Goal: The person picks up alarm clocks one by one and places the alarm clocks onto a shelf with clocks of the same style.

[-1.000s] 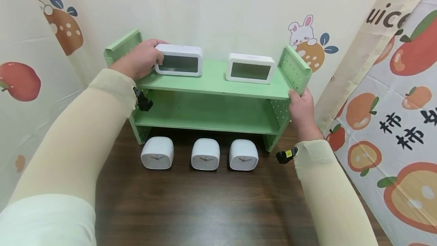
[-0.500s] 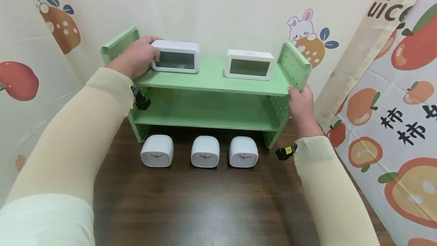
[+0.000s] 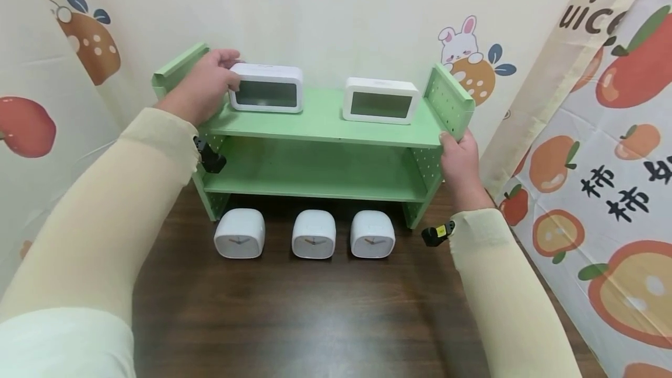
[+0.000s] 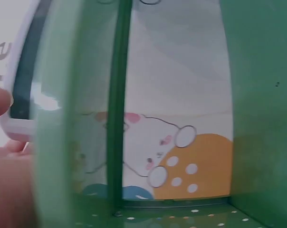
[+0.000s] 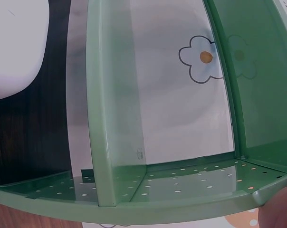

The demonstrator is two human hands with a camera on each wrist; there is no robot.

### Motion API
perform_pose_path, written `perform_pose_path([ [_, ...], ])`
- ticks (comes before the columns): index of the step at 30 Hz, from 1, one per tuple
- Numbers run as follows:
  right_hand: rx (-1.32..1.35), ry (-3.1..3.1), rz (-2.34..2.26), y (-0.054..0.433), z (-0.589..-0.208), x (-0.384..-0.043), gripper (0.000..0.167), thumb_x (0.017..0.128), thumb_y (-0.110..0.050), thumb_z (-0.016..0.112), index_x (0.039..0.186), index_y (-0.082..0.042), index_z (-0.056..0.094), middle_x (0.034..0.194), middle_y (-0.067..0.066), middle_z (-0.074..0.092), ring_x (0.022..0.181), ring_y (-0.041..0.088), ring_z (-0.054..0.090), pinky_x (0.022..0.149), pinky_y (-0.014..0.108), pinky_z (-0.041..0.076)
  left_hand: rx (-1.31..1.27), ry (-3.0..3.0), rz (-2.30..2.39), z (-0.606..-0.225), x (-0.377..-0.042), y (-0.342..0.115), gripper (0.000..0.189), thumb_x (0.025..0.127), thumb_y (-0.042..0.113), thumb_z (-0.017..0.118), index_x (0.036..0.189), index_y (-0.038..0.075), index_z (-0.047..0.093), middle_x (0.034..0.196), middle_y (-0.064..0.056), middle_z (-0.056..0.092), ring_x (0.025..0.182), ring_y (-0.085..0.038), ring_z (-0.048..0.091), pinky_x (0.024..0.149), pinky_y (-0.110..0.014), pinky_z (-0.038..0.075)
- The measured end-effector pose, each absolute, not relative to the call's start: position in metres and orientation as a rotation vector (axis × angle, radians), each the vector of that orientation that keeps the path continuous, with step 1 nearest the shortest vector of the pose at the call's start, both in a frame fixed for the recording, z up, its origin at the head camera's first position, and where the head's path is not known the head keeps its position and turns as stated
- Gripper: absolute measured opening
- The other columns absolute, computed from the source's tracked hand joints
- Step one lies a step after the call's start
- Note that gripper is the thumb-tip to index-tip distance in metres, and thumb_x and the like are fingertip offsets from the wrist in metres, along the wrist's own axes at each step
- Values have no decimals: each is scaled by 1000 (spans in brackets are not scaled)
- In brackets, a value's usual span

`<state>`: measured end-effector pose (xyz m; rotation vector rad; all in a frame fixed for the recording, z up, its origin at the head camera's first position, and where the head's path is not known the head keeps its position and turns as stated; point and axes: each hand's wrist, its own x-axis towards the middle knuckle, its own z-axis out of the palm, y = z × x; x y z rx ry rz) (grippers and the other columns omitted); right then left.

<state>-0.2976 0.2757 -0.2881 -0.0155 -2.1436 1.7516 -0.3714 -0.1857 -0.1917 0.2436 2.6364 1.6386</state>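
A green two-tier shelf [image 3: 315,169] stands against the curtain, with two white digital clocks on its upper board. My left hand [image 3: 202,83] is at the left end of the left digital clock [image 3: 266,87]. Its thumb overlaps the front corner and its fingers are spread loosely above and behind the end. In the left wrist view the thumb tip [image 4: 0,102] shows beside the dark display. My right hand [image 3: 461,168] grips the shelf's right side panel, thumb on the front edge. The right digital clock [image 3: 381,101] sits apart from both hands.
Three white rounded clocks stand in a row on the dark wooden table [image 3: 315,319] before the shelf: a left one [image 3: 240,232], a middle one [image 3: 314,233] and a right one [image 3: 373,233]. Printed curtains [image 3: 341,28] close in the back and both sides.
The left fingers have loosened and lifted from the left digital clock, and the hand has drawn slightly left. The right hand keeps its grip on the panel. The head view has shifted slightly.
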Motion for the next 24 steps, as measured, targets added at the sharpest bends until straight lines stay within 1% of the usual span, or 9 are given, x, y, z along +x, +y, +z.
perform_pose_path([
  [3,-33,-2150,1734,276,-287,-298,48,109,-26,41,155,-13,41,147,9,52,131,21,52,113,45,39,258,2568,1786,-182,-363,-189,70,101,4,46,165,15,18,166,-2,28,147,-16,31,116,-26,28],
  [7,-27,-2149,1741,276,-286,-297,48,109,-25,41,156,-14,40,148,9,52,131,21,51,114,46,38,306,2452,1969,-170,-349,-196,64,104,4,46,163,12,21,163,-8,31,150,-17,28,118,-25,26],
  [12,-10,-2148,1775,277,-286,-297,48,110,-25,40,157,-15,40,148,8,51,132,21,51,114,46,38,371,2358,2107,-159,-329,-208,61,106,5,51,161,11,26,159,-5,36,149,-18,30,116,-22,28],
  [15,-2,-2145,1775,276,-286,-297,48,109,-24,40,156,-15,40,149,8,52,132,20,52,114,45,38,407,2456,2037,-159,-314,-213,60,107,15,55,160,12,28,160,-6,38,148,-18,33,116,-24,30],
  [19,2,-2132,1790,276,-287,-297,47,110,-25,40,156,-15,41,147,8,52,129,20,53,113,46,39,463,2626,1875,-167,-296,-215,61,107,27,58,159,12,30,159,-7,40,144,-19,37,117,-28,30],
  [24,8,-2125,1810,276,-289,-297,47,110,-25,39,156,-15,40,146,8,52,127,19,54,113,49,38,542,2696,1784,-188,-278,-217,61,106,30,58,157,8,31,156,-10,43,142,-23,39,118,-31,29],
])
